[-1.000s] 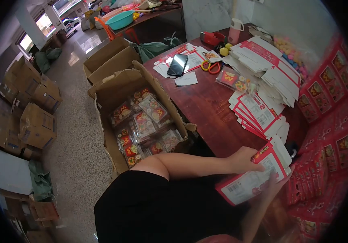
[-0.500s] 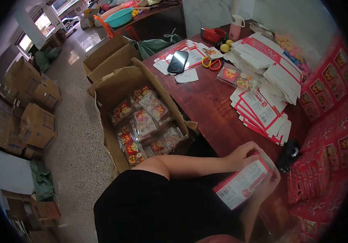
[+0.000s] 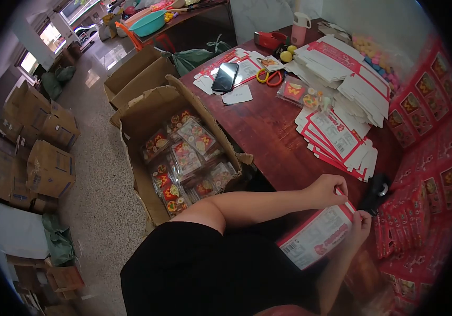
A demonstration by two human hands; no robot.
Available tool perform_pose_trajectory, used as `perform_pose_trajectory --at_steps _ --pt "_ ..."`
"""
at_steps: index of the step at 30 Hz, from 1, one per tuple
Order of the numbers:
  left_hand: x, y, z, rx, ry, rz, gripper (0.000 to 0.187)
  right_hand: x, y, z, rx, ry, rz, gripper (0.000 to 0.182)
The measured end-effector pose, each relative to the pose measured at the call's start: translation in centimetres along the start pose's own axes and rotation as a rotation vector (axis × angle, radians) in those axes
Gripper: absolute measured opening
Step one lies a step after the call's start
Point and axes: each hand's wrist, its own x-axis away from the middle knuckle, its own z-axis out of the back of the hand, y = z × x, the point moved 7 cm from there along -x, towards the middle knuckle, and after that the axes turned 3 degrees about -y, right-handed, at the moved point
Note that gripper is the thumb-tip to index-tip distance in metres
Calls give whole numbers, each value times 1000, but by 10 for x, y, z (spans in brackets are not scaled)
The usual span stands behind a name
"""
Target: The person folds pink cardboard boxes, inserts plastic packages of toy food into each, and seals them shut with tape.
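A white and red printed cardboard packaging box (image 3: 315,238) lies tilted against my lap, its text side facing up. My left hand (image 3: 327,191) pinches the upper end of this box, fingers curled at its edge. On the right side of that same end, my right hand (image 3: 361,224) grips the red edge with its fingers closed. Just beyond my right hand sits a black tape dispenser (image 3: 374,194) on the table. A fan of flattened cartons (image 3: 339,138) in the same print lies farther up the table.
At left, an open cardboard box (image 3: 149,105) holds several clear packs (image 3: 188,158). The red-brown table (image 3: 252,126) bears a phone (image 3: 225,77), scissors (image 3: 273,78) and a carton stack (image 3: 344,66). Red printed packets (image 3: 402,226) are piled at right. Boxes (image 3: 52,168) stand along the floor.
Both hands have shifted at the box's upper end. The raised end flap is now folded down flat, and my fingers pinch along that edge. The camera view has moved slightly.
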Motion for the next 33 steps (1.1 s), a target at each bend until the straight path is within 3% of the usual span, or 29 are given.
perform_pose_trajectory --at_steps 4,7,8,11,13,14,17,18,20,22,24,27,33 --pt "-4 -4 1 -29 -122 113 19 -11 19 10 -180 -198 -58 8" --pt "8 -16 2 66 -217 129 20 0 21 15 -107 -199 -50 9" --pt "12 -16 2 110 -244 118 21 7 30 21 -155 -155 -151 14" --pt "24 -7 -1 51 -265 -33 21 6 29 37 129 -110 -38 15" --pt "26 -10 -5 133 -257 95 20 11 12 24 224 -63 43 17" --pt "29 -11 -8 211 -218 127 22 16 0 15 262 -48 102 18" --pt "42 -2 -12 57 -33 137 25 24 -13 -3 160 2 30 21" --pt "43 -1 -9 18 19 163 27 25 -17 -7 127 -43 100 22" --pt "41 3 -1 -109 131 31 29 15 -32 -6 -32 -130 143 22" --pt "33 -8 12 71 176 74 27 -10 -37 40 -155 88 168 22" --pt "25 -12 34 110 249 40 26 -40 -25 105 120 273 183 24" --pt "18 -27 58 108 288 33 25 -58 -15 117 475 230 44 24" --pt "17 -27 65 142 286 33 25 -82 7 104 465 138 -167 19"
